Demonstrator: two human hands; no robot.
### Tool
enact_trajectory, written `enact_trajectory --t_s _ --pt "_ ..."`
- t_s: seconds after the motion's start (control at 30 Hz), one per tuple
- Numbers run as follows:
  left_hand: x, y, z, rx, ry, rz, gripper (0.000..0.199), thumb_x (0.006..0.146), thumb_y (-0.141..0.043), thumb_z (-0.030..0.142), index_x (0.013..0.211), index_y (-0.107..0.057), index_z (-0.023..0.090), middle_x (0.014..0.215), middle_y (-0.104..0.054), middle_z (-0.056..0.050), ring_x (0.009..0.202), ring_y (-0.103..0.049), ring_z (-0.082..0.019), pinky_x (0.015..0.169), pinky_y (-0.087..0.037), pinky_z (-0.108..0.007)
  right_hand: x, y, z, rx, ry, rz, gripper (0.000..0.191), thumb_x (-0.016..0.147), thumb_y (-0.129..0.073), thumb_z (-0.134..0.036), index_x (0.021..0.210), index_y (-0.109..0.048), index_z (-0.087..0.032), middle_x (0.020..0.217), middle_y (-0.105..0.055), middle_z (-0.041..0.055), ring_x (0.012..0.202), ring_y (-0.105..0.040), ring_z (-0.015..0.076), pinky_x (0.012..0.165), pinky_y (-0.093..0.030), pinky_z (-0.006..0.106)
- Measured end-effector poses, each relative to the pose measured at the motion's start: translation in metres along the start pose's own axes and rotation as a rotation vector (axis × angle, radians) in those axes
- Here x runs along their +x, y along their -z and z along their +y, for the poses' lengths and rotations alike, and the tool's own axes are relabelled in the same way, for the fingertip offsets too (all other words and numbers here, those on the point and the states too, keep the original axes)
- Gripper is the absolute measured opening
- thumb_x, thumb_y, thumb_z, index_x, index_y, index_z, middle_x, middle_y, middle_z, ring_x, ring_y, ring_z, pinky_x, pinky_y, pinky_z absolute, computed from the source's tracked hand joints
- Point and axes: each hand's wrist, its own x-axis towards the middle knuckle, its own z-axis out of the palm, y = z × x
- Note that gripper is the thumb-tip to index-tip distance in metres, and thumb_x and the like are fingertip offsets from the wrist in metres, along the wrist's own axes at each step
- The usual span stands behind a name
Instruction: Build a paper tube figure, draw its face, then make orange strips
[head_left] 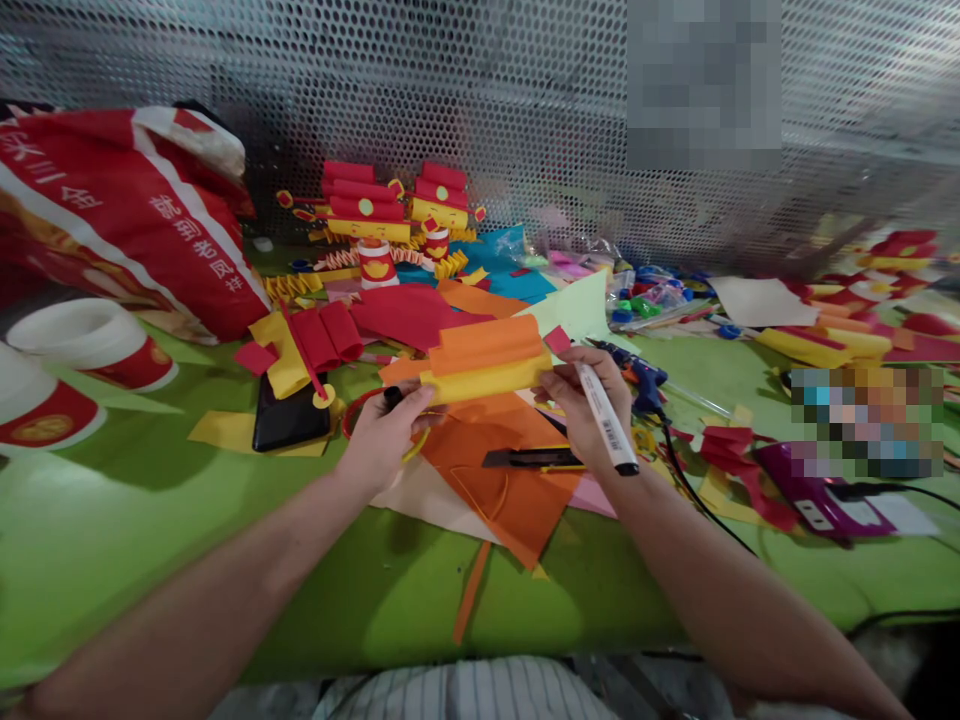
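Between my two hands is a folded paper piece (487, 360), orange above and yellow along its lower edge. My left hand (390, 425) pinches its left end and also has a small black marker cap (392, 397) between the fingers. At the other end, my right hand (592, 400) grips the paper while a white marker (606, 420) with a black end lies across that hand. A small red paper square (558, 340) shows just by the right fingertips. Below the hands lie orange paper sheets (517, 520) and a black utility knife (532, 458).
A phone (289, 415) lies left under red and yellow paper pieces. Paper cups (97, 340) and a red bag (135, 220) stand farther left. Finished paper figures (367, 205) stand at the back by the perforated metal panel. A blue glue gun (637, 375) and purple power strip (825, 490) lie right.
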Motion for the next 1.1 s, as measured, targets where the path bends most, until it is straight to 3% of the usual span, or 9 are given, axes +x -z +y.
enact_trajectory --t_s 0.27,0.47,0.57,0.7,0.87,0.93,1.1 --pt "-0.0019 -0.0017 -0.0002 -0.048 0.002 0.005 0.019 0.055 -0.071 0.012 0.050 -0.053 0.017 0.058 -0.052 0.005 0.062 -0.057 -0.010 0.064 -0.055 -0.024 -0.0027 -0.0009 0.0010 -0.039 -0.056 0.028 0.022 0.067 -0.074 -0.032 0.080 -0.058 -0.024 0.056 -0.058 -0.0092 0.043 -0.055 0.0057 0.044 -0.048 0.017" --pt "0.0012 -0.0026 0.0043 -0.063 0.080 0.068 0.006 0.067 -0.062 0.018 0.070 -0.065 0.014 0.070 -0.065 -0.002 0.067 -0.062 -0.014 0.059 -0.054 -0.025 -0.0041 0.0002 0.0020 -0.054 -0.033 0.011 0.018 0.068 -0.071 -0.027 0.081 -0.059 -0.024 0.057 -0.058 -0.0082 0.046 -0.054 0.0064 0.047 -0.049 0.019" --pt "0.0033 -0.0037 0.0057 -0.090 0.115 0.110 0.007 0.069 -0.058 0.014 0.070 -0.065 0.013 0.068 -0.066 -0.003 0.061 -0.061 -0.013 0.052 -0.050 -0.022 -0.0052 0.0006 0.0022 -0.035 -0.009 -0.007 0.017 0.068 -0.068 -0.023 0.082 -0.059 -0.024 0.059 -0.060 -0.0072 0.048 -0.055 0.0072 0.047 -0.049 0.020" --pt "0.0042 -0.0043 0.0044 -0.088 0.056 0.118 0.011 0.065 -0.061 0.008 0.056 -0.061 0.014 0.057 -0.061 0.001 0.049 -0.054 -0.006 0.044 -0.041 -0.016 -0.0062 -0.0003 0.0019 -0.034 -0.028 -0.019 0.018 0.068 -0.068 -0.020 0.083 -0.059 -0.024 0.059 -0.060 -0.0078 0.048 -0.056 0.0071 0.046 -0.048 0.019" --pt "0.0042 -0.0030 0.0042 -0.072 0.036 0.134 0.007 0.064 -0.064 0.011 0.058 -0.062 0.014 0.062 -0.064 0.000 0.057 -0.060 -0.009 0.055 -0.047 -0.018 -0.0066 -0.0031 0.0004 -0.025 -0.069 -0.004 0.018 0.067 -0.070 -0.022 0.081 -0.059 -0.023 0.056 -0.060 -0.0083 0.045 -0.056 0.0072 0.044 -0.048 0.018" --pt "0.0040 -0.0019 0.0056 -0.063 0.061 0.109 0.002 0.066 -0.063 0.015 0.065 -0.064 0.014 0.069 -0.068 -0.003 0.061 -0.063 -0.012 0.057 -0.050 -0.021 -0.0058 -0.0035 0.0001 -0.011 -0.088 0.012 0.020 0.066 -0.071 -0.026 0.080 -0.058 -0.023 0.055 -0.059 -0.0084 0.044 -0.056 0.0076 0.043 -0.048 0.019" --pt "0.0001 -0.0014 0.0090 -0.014 0.196 -0.061 0.021 0.074 -0.058 0.028 0.086 -0.064 0.012 0.075 -0.070 -0.008 0.066 -0.068 -0.020 0.059 -0.055 -0.031 -0.0019 -0.0026 0.0018 0.014 -0.141 0.062 0.026 0.065 -0.074 -0.032 0.080 -0.056 -0.022 0.053 -0.057 -0.0098 0.040 -0.055 0.0070 0.041 -0.047 0.018"
